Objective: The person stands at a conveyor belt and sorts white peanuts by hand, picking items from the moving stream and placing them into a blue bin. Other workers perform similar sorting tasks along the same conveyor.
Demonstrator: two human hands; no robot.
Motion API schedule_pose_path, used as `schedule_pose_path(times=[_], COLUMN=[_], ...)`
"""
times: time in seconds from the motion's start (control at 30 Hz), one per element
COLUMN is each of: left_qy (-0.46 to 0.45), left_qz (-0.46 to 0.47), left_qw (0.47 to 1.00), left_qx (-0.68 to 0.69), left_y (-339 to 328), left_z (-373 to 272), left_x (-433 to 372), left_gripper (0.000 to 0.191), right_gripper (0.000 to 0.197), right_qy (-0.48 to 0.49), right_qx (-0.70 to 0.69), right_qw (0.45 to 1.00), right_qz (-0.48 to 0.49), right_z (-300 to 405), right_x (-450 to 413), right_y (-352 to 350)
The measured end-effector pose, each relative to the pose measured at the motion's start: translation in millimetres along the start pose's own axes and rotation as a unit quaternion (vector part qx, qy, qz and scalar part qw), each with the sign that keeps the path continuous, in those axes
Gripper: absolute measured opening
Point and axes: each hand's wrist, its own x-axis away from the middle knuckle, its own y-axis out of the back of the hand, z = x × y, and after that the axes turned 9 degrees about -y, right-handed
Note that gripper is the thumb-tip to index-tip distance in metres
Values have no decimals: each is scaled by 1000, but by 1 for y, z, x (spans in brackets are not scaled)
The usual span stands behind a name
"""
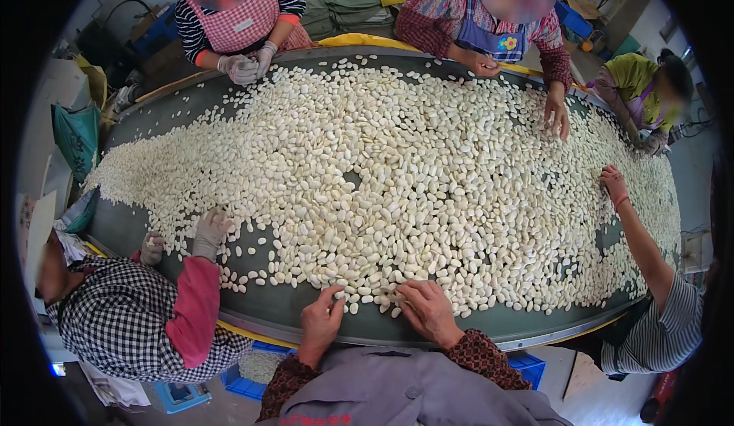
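A broad spread of white beans (367,196) covers much of the dark green belt (269,305) before me. My left hand (321,318) is at the near edge of the spread, with thumb and forefinger bent toward each other. A pale bean shows at those fingertips; whether it is pinched or lies behind them is unclear. To its right, my right hand (429,313) reaches palm down, its curled fingertips among the nearest beans. What lies under those fingers is hidden.
Co-workers line the table: a gloved hand (211,234) at left, gloved hands (246,67) and a bare hand (556,110) across, and a hand (615,185) at right. A metal rim (269,329) borders the belt. Below stand blue crates (246,386). Stacked sacks (350,7) lie beyond.
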Motion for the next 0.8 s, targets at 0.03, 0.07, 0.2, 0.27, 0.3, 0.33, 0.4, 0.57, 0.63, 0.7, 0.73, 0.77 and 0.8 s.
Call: schedule_pose_path(times=[0.03, 0.07, 0.2, 0.27, 0.3, 0.33, 0.4, 0.57, 0.63, 0.7, 0.73, 0.77, 0.8], left_qy=[6, 11, -11, -35, -42, -52, 6, 191, 177, 207, 204, 201, 198], left_qz=[17, 36, 67, 82, 101, 118, 145, 187, 182, 139, 121, 102, 90], left_qw=[1000, 999, 997, 995, 993, 990, 977, 705, 719, 740, 757, 774, 788], left_qx=[-7, -14, -41, -51, -50, -48, 154, 657, 647, 625, 608, 592, 576], left_y=[-1, -3, -12, -13, -12, -10, -5, 42, 47, 48, 49, 50, 49], left_z=[-1, -3, 13, 23, 20, 17, 30, 29, 19, 10, 16, 28, 36], left_x=[-5, -9, -19, -21, -26, -34, -31, -46, -63, -81, -87, -90, -95], left_gripper=[26, 25, 22, 21, 20, 19, 17, 13, 16, 20, 23, 26, 29], right_gripper=[37, 35, 31, 29, 26, 24, 24, 20, 20, 22, 24, 28, 31], right_qy=[-1, -2, 1, -15, -27, -38, -41, -47, -84, -135, -89, -92, -84], right_qx=[-10, -20, 0, 3, 1, 4, 23, -29, -144, -265, -225, -161, -103], right_qw=[1000, 1000, 1000, 999, 999, 998, 997, 992, 977, 951, 965, 978, 981], right_qz=[7, 14, -18, -39, -41, -51, -65, -111, -135, -88, -98, -97, -139], right_z=[3, 5, 8, 6, 3, 0, -6, -8, -3, 11, 15, 19, 8], right_x=[-1, -1, 0, 3, 4, 5, 4, -24, -42, -64, -78, -85, -95], right_y=[-4, -6, -6, -4, -4, -1, 5, 13, 4, -3, -6, -3, 1])
